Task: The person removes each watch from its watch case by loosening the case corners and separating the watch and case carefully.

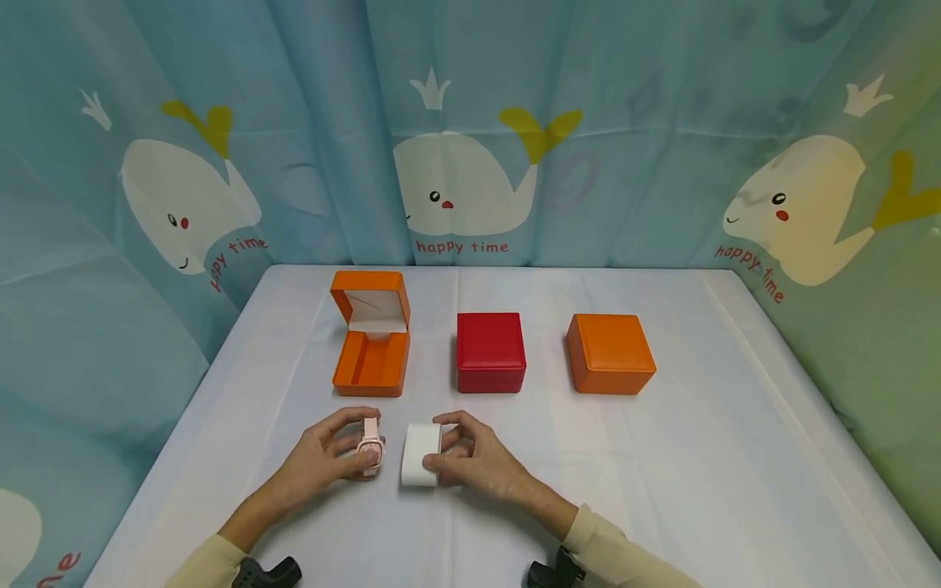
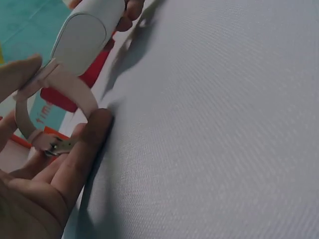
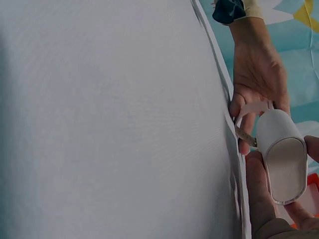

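My left hand (image 1: pixel 318 457) grips a pink wristwatch (image 1: pixel 371 447) between thumb and fingers, its dial turned upward. In the left wrist view the watch's pale pink strap (image 2: pixel 75 92) forms a buckled loop with nothing inside it. To its right, my right hand (image 1: pixel 481 461) holds a white watch pillow (image 1: pixel 421 455) by its right side, thumb on the near face. One rounded, flat end of the pillow (image 3: pixel 287 167) shows in the right wrist view. Watch and pillow are apart, side by side close over the table.
Behind my left hand stands an opened orange watch box (image 1: pixel 371 363), lid tilted back, a pale lining in the lid. A closed red box (image 1: pixel 491 351) sits in the middle, a closed orange box (image 1: pixel 610 353) to its right. A whale-print curtain (image 1: pixel 323 163) borders the white table (image 1: pixel 698 457).
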The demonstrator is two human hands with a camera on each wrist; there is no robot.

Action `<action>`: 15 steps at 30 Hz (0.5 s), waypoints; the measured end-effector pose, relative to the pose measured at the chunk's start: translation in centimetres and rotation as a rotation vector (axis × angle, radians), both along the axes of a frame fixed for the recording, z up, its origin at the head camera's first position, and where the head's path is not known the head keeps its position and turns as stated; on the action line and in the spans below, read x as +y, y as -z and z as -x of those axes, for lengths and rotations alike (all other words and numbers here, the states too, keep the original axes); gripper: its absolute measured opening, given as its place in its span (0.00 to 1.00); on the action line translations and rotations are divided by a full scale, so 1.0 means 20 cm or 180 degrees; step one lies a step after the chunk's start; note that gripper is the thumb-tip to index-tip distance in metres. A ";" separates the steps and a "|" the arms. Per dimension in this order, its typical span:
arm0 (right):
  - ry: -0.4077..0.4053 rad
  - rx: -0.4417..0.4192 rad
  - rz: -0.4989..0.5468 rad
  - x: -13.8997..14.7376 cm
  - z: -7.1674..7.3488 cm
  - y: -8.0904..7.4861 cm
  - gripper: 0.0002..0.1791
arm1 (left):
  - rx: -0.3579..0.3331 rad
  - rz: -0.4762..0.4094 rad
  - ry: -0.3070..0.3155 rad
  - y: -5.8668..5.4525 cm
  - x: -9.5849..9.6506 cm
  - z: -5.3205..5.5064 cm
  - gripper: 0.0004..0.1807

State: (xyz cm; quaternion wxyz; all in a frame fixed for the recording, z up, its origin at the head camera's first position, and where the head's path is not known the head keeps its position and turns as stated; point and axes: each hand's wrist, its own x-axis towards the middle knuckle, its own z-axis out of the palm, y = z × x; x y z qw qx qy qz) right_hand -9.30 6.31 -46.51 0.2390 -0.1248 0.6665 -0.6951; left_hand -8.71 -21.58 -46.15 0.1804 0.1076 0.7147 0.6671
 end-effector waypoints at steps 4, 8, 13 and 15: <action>-0.0042 -0.0138 0.0080 -0.01 -0.01 -0.01 0.29 | 0.0209 0.0203 0.0001 0.00 0.01 -0.01 0.36; -0.0069 -0.0219 0.0144 -0.02 -0.01 -0.03 0.29 | 0.0612 0.0327 -0.0002 0.02 0.02 -0.01 0.38; -0.0081 -0.0251 0.0154 -0.02 -0.01 -0.03 0.29 | 0.1092 0.0470 0.0019 0.06 0.03 -0.02 0.37; -0.0093 -0.0258 0.0151 -0.02 -0.01 -0.02 0.29 | 0.1147 0.0541 -0.0009 0.06 0.02 -0.02 0.37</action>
